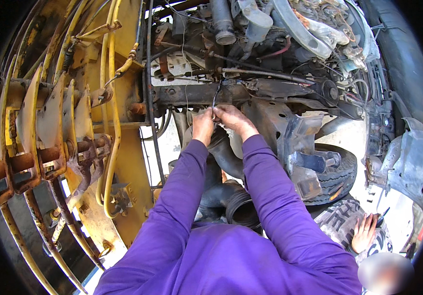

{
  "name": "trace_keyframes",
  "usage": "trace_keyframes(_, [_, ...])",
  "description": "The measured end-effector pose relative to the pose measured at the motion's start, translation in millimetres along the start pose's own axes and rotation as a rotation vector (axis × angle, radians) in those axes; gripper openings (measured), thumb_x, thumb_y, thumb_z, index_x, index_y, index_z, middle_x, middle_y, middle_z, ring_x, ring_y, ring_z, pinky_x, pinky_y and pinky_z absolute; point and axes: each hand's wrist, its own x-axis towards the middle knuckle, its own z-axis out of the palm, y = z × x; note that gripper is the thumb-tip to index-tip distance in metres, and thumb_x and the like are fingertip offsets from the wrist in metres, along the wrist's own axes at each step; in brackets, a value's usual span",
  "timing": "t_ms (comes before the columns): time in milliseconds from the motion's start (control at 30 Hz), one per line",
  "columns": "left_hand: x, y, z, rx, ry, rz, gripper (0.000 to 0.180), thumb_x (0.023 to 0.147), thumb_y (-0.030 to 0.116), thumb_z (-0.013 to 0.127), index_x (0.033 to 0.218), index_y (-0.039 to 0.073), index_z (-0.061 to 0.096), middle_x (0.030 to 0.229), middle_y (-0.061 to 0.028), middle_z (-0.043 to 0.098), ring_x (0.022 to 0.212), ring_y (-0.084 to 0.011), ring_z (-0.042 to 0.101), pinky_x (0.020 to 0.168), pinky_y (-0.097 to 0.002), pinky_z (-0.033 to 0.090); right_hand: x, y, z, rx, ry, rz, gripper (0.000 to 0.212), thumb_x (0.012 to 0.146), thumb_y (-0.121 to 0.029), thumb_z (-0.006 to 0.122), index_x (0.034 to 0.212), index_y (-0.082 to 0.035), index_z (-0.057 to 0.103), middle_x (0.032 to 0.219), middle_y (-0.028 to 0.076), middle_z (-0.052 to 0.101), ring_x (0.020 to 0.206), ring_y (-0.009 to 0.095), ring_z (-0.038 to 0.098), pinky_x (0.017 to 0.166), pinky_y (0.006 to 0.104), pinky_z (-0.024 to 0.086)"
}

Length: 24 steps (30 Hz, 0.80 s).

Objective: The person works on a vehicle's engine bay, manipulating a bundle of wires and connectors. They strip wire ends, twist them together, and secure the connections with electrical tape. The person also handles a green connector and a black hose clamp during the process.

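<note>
Both my arms, in purple sleeves, reach forward to a dark steel frame rail (174,94) of a vehicle. My left hand (202,127) is closed, its thumb and fingers pinching the lower end of a thin black cable (217,93). Beside it, nearly touching, my right hand (235,121) is closed on the same cable, which rises from between the fingers over the rail. What the cable ends in is hidden by my fingers. Just under my hands runs a thick black rubber hose (227,158), bending down between my forearms. A wide open-ended black pipe (241,206) lies nearer to me.
Yellow machinery with bent pipes (113,113) and rusty levers (34,128) stands at the left. A greasy engine (314,39) fills the far right. A tyre (337,174) sits right of my arms. At the lower right is another person's hand (364,233), on patterned cloth.
</note>
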Motion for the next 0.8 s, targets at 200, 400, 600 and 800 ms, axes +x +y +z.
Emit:
trace_keyframes(200, [6, -24, -7, 0.417, -0.106, 0.394, 0.026, 0.106, 0.016, 0.053, 0.104, -0.004, 0.069, 0.099, -0.0178, 0.074, 0.089, -0.0286, 0.07, 0.08, -0.0391, 0.053, -6, -7, -9, -0.216, 0.104, 0.006, 0.045, 0.094, -0.035, 0.064, 0.115, 0.003, 0.075, 0.111, 0.024, 0.076, 0.106, 0.034, 0.073, 0.094, 0.0421, 0.054])
trace_keyframes(400, [8, -38, 4, 0.229, -0.027, 0.235, 0.04, 0.107, 0.028, 0.055, 0.123, -0.005, 0.07, 0.112, -0.0189, 0.075, 0.1, -0.0241, 0.069, 0.091, -0.0355, 0.052, -1, 5, -6, -0.396, 0.134, -0.059, 0.058, 0.095, -0.043, 0.065, 0.123, 0.008, 0.071, 0.124, 0.026, 0.072, 0.12, 0.039, 0.069, 0.101, 0.0439, 0.053])
trace_keyframes(600, [-1, -41, 0, 0.084, 0.011, 0.256, 0.036, 0.099, 0.023, 0.06, 0.121, -0.005, 0.068, 0.117, -0.0267, 0.074, 0.111, -0.0374, 0.071, 0.094, -0.0407, 0.052, -30, -51, 18, -0.885, 0.091, 0.002, 0.045, 0.097, -0.04, 0.062, 0.115, -0.001, 0.078, 0.125, 0.02, 0.073, 0.121, 0.037, 0.068, 0.104, 0.043, 0.054])
trace_keyframes(800, [-40, -28, 10, 0.382, -0.002, 0.613, 0.025, 0.095, 0.01, 0.058, 0.112, -0.003, 0.07, 0.111, -0.0284, 0.073, 0.108, -0.0414, 0.071, 0.091, -0.0433, 0.054, -48, -65, -2, -1.192, -0.089, -0.185, 0.035, 0.089, -0.027, 0.061, 0.109, -0.005, 0.081, 0.117, 0.018, 0.076, 0.114, 0.034, 0.072, 0.097, 0.0411, 0.058])
